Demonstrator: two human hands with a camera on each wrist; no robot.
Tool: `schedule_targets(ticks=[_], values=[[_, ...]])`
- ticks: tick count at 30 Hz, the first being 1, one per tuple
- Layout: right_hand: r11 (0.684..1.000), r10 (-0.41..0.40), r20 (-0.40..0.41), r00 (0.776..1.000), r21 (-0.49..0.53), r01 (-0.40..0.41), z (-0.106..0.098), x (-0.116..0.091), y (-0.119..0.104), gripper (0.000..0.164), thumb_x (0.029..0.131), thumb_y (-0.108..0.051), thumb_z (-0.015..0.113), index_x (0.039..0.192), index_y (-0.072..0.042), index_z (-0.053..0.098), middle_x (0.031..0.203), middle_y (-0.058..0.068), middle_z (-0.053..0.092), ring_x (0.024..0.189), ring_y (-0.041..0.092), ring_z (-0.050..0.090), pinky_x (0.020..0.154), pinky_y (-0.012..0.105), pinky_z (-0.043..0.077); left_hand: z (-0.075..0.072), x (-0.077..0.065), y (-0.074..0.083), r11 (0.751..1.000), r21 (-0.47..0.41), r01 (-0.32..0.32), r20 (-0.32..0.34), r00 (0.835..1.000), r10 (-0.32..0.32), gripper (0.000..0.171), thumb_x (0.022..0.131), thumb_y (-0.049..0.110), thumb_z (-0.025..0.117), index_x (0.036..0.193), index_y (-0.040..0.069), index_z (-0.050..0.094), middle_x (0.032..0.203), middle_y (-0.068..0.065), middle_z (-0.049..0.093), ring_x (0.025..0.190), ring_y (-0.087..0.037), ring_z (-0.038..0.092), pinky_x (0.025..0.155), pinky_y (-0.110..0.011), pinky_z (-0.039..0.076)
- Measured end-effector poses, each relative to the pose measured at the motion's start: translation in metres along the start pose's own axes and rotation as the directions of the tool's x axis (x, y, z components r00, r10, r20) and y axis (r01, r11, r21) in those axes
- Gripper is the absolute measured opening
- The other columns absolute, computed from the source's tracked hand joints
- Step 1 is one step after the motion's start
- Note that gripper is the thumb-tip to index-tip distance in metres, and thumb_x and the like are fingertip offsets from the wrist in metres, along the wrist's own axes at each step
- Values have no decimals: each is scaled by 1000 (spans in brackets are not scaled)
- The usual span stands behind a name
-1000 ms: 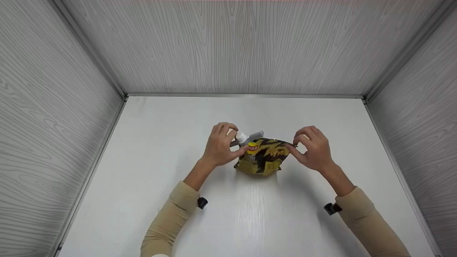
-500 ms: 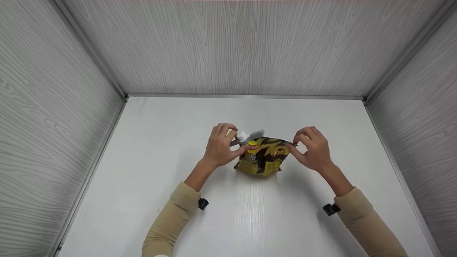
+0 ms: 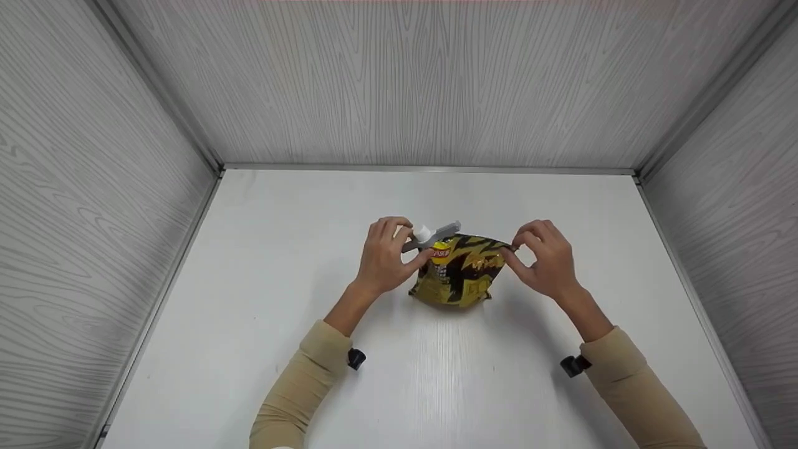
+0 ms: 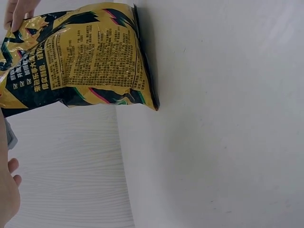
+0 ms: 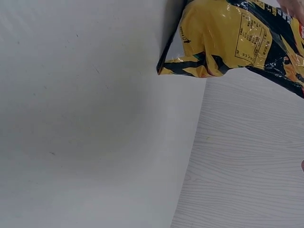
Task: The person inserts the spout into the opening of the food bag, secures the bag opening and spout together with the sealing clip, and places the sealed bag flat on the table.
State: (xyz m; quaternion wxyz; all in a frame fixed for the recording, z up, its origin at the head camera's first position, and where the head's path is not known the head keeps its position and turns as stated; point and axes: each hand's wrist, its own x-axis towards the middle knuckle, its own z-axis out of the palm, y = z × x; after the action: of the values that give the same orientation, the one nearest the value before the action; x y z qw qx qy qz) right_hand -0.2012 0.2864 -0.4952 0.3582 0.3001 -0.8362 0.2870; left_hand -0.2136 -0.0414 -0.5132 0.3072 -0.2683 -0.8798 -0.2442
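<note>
A gold and black chip bag [image 3: 461,274] stands on the table, its top edge spread between both hands. My left hand [image 3: 380,259] holds a grey bag clip [image 3: 445,232] with a white round cap [image 3: 423,234] at the bag's top left; the thumb lies against the bag's front. At the top right corner, my right hand [image 3: 548,259] pinches the bag between thumb and fingers. The clip slants along the top edge, and whether it is closed over the bag cannot be seen. Small print covers the bag's back [image 4: 95,52] in the left wrist view.
The white table [image 3: 249,312] is bounded by grey wood-grain panels [image 3: 399,87] at the back and both sides. A small black camera [image 3: 356,358] is on the left wrist, another [image 3: 573,365] on the right.
The clip and the bag's top edge have risen slightly, showing more of the bag's front. Both hands keep their hold and have barely shifted.
</note>
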Motion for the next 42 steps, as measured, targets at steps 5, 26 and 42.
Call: schedule_targets(ticks=[5,26,42], values=[[1000,3,5,1000,-12,-3,1,-2,2,24,84,-18,85,81,-5,65,89,13,66,82,31,61,70,47,49,3,-1,-2,1000,13,-3,-16,1000,3,47,94,53,75,103,7,69,116,-8,65,112,-26,60,102,-45,51],[996,43,18,999,-76,-42,6,-2,10,25,86,-21,84,88,-2,68,93,16,66,83,33,62,68,47,49,8,7,-8,998,22,55,25,998,-56,47,95,55,73,103,9,68,116,-5,64,113,-24,58,103,-44,50],[989,80,30,996,-129,-76,14,0,11,31,86,-27,84,92,-1,67,95,16,65,86,34,62,69,49,52,15,10,-13,997,30,78,27,997,-79,47,97,55,71,105,9,68,115,-6,64,112,-24,59,101,-45,50]])
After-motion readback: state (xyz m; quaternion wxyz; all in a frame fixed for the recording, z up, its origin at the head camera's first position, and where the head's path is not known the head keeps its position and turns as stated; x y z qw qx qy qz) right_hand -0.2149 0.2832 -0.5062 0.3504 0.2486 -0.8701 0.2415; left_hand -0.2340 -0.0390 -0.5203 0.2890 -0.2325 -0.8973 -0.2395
